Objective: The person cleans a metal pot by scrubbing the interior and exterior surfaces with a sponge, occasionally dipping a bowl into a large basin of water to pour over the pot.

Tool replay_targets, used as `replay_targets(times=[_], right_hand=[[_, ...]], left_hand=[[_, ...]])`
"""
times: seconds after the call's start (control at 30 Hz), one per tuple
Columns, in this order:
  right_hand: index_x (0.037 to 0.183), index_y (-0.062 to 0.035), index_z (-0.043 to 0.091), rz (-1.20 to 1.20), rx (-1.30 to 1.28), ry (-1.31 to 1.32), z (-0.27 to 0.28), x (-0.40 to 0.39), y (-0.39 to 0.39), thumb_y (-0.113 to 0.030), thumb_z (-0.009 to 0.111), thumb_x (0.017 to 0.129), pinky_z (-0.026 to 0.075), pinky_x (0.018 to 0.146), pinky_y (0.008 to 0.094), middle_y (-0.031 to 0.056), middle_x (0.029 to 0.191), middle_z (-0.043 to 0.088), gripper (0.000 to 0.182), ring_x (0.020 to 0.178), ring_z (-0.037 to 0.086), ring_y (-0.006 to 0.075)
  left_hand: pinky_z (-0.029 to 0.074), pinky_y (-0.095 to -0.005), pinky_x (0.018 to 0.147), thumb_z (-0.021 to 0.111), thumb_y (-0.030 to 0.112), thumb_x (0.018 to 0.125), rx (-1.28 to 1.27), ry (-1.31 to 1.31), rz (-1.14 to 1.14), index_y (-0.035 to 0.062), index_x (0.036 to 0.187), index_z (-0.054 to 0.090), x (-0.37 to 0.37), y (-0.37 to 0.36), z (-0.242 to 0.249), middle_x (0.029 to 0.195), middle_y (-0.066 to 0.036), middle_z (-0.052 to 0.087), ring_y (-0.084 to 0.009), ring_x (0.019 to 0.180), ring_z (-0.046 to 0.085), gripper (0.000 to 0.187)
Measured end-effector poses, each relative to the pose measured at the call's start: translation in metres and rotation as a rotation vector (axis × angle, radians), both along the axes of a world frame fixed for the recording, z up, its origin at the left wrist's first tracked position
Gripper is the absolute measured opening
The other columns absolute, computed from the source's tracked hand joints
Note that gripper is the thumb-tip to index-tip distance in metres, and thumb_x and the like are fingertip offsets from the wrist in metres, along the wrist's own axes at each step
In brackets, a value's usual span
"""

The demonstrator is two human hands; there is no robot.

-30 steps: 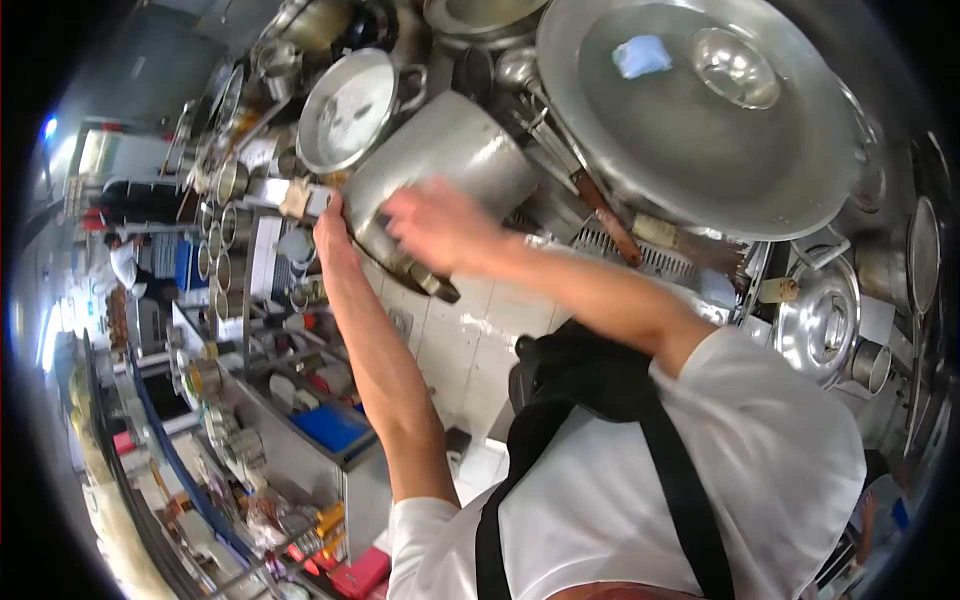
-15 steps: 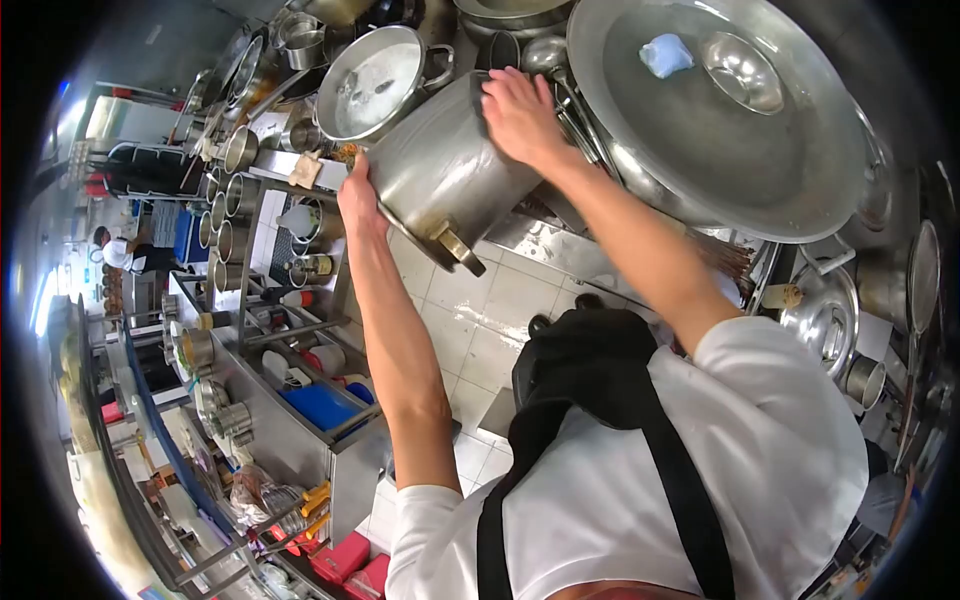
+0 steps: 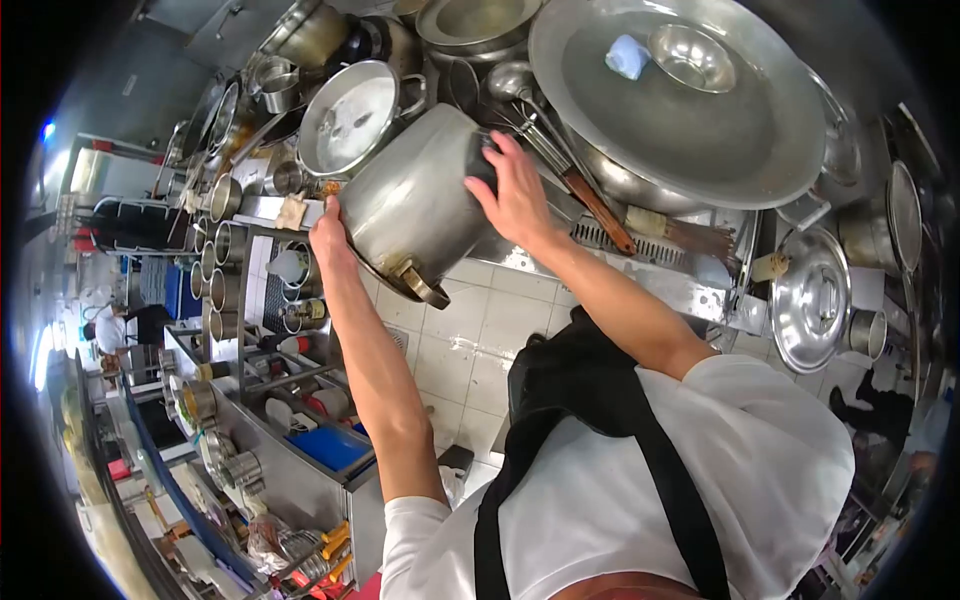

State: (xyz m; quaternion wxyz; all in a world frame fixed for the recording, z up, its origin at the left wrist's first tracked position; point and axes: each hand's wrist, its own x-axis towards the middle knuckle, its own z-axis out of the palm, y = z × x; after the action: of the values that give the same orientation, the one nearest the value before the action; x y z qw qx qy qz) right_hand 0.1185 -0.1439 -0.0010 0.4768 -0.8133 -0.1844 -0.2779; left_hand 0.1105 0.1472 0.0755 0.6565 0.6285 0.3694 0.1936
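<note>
A large metal pot (image 3: 415, 190) is tilted on its side in front of me, its loop handle at the lower edge. Its rim is gripped by my left hand (image 3: 330, 240), with the fingers partly hidden behind it. My right hand (image 3: 515, 190) has its fingers spread against the dark scouring pad (image 3: 481, 163) or patch at the pot's base; which of these it is, I cannot tell. Behind the pot stands a smaller two-handled pot (image 3: 352, 118) with whitish liquid. To the right is a wide metal basin (image 3: 690, 140) holding a small bowl (image 3: 693, 58) and a blue-white cloth (image 3: 628, 57).
A wooden-handled tool (image 3: 600, 212) and a brush (image 3: 700, 240) lie on the metal counter right of the pot. A round lid (image 3: 812, 300) leans at the right. Shelves with pots and a blue tray (image 3: 328, 449) stand left. Another person (image 3: 112, 330) is at far left.
The pot and both hands appear slightly lower and further left. My right hand has shifted along the pot's base, with its thumb now spread apart. The view has turned, showing more of the right counter.
</note>
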Motion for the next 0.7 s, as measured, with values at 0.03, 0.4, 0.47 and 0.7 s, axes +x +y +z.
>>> replay_targets(times=[0.03,0.4,0.47,0.7], right_hand=[[0.138,-0.0017,0.048,-0.028,0.122,0.123,-0.013,-0.009,0.001,-0.033,0.073,0.096,0.036,0.115,0.0519,0.0247,0.151,0.044,0.058,0.141,0.042,0.0434],[0.133,-0.0001,0.047,0.146,0.555,0.657,-0.024,0.025,-0.017,-0.026,0.081,0.093,0.052,0.095,0.0336,0.0156,0.116,0.065,0.059,0.109,0.061,0.0196],[0.128,0.0006,0.053,0.181,0.428,0.601,0.003,0.044,-0.005,-0.037,0.081,0.090,0.051,0.094,0.0350,0.0134,0.116,0.066,0.061,0.107,0.062,0.0204],[0.126,0.0023,0.058,0.236,0.387,0.727,0.023,0.085,0.002,-0.045,0.079,0.090,0.050,0.100,0.0389,0.0194,0.125,0.067,0.063,0.116,0.064,0.0254]], left_hand=[[0.048,-0.0359,0.074,0.073,0.031,0.097,0.094,-0.008,-0.008,-0.0099,0.096,0.070,0.000,0.000,-0.003,0.088,-0.007,0.068,-0.0196,0.079,0.059,0.041],[0.048,-0.0481,0.074,0.050,0.047,0.108,0.641,0.070,0.180,-0.0076,0.101,0.065,-0.073,-0.088,-0.018,0.084,-0.022,0.069,-0.0366,0.076,0.062,0.057],[0.044,-0.0473,0.066,0.049,0.045,0.109,0.697,0.011,0.222,-0.0056,0.091,0.060,-0.070,-0.076,-0.022,0.071,-0.017,0.060,-0.0327,0.064,0.051,0.055],[0.035,-0.0405,0.057,0.051,0.042,0.109,0.682,-0.006,0.195,-0.0015,0.077,0.050,-0.068,-0.070,-0.029,0.060,-0.006,0.042,-0.0181,0.060,0.037,0.054]])
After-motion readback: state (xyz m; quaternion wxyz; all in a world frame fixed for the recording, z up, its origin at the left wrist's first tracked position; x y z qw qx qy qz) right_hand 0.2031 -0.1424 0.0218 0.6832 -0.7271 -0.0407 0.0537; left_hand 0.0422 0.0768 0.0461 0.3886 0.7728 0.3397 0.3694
